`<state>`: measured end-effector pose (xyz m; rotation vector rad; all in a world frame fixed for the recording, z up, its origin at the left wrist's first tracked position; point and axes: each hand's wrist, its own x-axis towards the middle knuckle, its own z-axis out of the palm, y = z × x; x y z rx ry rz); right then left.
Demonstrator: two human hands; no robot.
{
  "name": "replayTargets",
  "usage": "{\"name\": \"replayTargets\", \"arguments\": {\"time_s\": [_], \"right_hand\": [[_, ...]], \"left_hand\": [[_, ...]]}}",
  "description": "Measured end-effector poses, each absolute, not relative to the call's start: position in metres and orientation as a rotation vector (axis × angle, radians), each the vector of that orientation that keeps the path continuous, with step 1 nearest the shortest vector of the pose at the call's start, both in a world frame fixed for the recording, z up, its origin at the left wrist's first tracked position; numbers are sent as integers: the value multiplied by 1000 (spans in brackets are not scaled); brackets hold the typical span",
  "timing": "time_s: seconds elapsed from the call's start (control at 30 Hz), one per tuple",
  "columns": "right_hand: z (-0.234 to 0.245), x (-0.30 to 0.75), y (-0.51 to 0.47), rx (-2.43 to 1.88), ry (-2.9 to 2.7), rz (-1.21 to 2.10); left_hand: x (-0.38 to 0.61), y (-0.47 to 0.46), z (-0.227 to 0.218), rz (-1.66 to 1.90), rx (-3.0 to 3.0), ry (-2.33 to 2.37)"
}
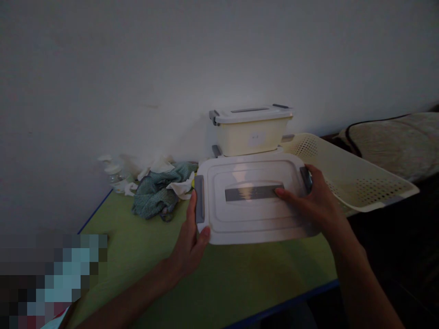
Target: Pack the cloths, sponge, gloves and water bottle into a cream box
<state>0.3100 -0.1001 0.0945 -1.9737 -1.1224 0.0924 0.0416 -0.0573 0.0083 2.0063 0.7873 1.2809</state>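
A white storage box lid [254, 219] with grey side latches and a grey strip in its middle is tilted towards me above the table. My left hand [192, 242] grips its left edge, thumb near the lower corner and fingers by the latch. On the right, my right hand [318, 196] holds the other end, its thumb reaching over the top to the grey strip. Whether a box body is under this lid is hidden. Behind it stands a cream storage box [254, 135] with its lid on, resting on another white surface with a grey latch.
Crumpled green cloth [154, 194] and white tissues lie on the green table [137, 256] to the left, beside a clear pump bottle [115, 176]. A cream perforated basket [346, 169] stands right, with a cushion [398, 144] behind it. The wall [171, 68] closes the back.
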Motion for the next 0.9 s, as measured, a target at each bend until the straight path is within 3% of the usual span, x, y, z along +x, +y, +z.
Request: {"name": "replayTargets", "arguments": {"time_s": [0.73,0.9], "right_hand": [[89,318,-101,-1852,-1258,130],[54,335,-116,-1516,-1159,461]], "left_hand": [[47,-50,8,1322,1883,717],[49,-45,11,1293,1855,715]]}}
